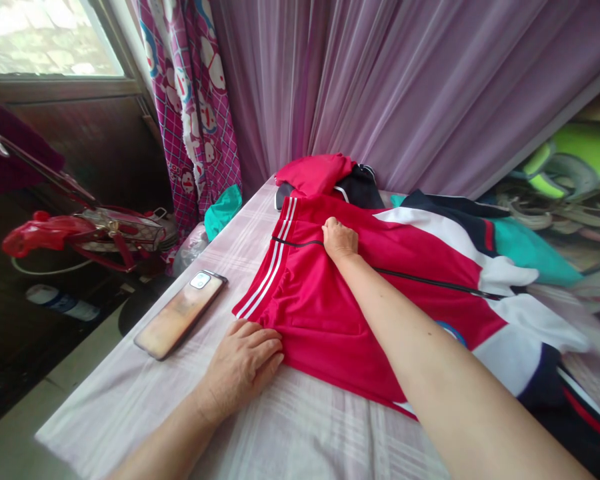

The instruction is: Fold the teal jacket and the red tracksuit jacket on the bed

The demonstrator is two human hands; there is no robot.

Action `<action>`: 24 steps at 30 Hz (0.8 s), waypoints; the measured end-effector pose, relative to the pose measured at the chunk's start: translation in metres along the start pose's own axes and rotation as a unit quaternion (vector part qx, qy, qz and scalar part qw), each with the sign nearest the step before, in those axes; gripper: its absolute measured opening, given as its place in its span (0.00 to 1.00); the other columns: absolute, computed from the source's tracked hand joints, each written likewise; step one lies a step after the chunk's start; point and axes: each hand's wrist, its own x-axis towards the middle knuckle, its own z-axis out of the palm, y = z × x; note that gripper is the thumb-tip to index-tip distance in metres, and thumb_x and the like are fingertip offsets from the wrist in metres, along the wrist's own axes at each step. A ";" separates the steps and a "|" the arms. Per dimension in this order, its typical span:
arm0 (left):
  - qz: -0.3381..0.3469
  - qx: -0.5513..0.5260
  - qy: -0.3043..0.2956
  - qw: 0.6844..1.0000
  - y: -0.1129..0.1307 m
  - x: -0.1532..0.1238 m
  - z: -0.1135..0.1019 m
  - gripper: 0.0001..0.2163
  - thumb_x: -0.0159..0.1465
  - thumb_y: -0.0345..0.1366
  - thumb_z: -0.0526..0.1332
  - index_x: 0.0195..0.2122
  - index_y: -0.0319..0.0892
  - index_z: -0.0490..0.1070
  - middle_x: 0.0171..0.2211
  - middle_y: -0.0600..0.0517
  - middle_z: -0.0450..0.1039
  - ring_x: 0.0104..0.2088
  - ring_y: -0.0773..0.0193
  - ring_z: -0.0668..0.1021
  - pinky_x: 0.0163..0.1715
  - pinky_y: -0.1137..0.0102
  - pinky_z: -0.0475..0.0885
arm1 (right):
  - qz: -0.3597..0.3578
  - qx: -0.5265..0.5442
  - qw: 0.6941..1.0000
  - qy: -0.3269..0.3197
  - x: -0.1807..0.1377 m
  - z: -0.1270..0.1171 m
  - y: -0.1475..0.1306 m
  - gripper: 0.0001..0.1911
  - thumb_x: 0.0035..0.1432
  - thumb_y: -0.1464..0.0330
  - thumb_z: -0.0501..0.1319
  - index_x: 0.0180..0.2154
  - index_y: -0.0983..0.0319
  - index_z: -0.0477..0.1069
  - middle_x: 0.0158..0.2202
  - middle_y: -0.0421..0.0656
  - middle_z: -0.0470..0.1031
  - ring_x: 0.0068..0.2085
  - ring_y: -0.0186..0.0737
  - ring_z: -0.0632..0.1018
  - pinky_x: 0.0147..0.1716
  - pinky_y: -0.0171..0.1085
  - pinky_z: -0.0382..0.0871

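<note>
A red, white and navy zip-up jacket [325,303] lies front up, its striped hem toward the left and its collar toward the right. My left hand [250,353] is closed over the near corner of the hem, fingers curled on the edge. Farther up, my right hand [340,239] is closed on the jacket's front beside the black zipper [430,281]; its fingertips are partly hidden. My right forearm crosses above the cloth and covers part of the near side.
A phone [183,313] lies left of the hem on the cloth-covered surface [105,400]. Folded red and black clothing [315,172] sits behind the jacket, and a teal garment [530,247] lies at right. Purple curtains [405,87] hang behind. A red bag [45,233] is beyond the left edge.
</note>
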 end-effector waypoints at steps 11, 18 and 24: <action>-0.007 0.004 -0.002 1.000 -0.002 0.001 0.001 0.10 0.70 0.37 0.54 0.37 0.47 0.76 0.35 0.51 0.79 0.35 0.62 0.77 0.39 0.62 0.69 | -0.104 0.051 0.993 -0.025 -0.028 0.003 0.030 0.19 0.69 0.59 0.53 0.53 0.62 0.71 0.53 0.51 0.76 0.53 0.47 0.75 0.52 0.40 0.66; -0.006 0.010 0.003 1.000 -0.003 0.002 0.001 0.11 0.70 0.37 0.55 0.37 0.47 0.76 0.33 0.51 0.79 0.35 0.63 0.77 0.40 0.63 0.70 | -0.091 0.006 0.988 -0.121 -0.033 -0.012 0.054 0.13 0.67 0.61 0.56 0.45 0.57 0.77 0.48 0.46 0.79 0.48 0.45 0.79 0.46 0.39 0.70; 0.004 0.026 0.013 1.000 -0.004 0.001 0.003 0.11 0.70 0.37 0.54 0.36 0.46 0.76 0.33 0.51 0.78 0.34 0.63 0.77 0.40 0.64 0.70 | -0.097 -0.030 0.987 -0.122 -0.031 -0.015 0.041 0.15 0.68 0.65 0.54 0.49 0.62 0.75 0.51 0.54 0.78 0.52 0.49 0.78 0.50 0.42 0.69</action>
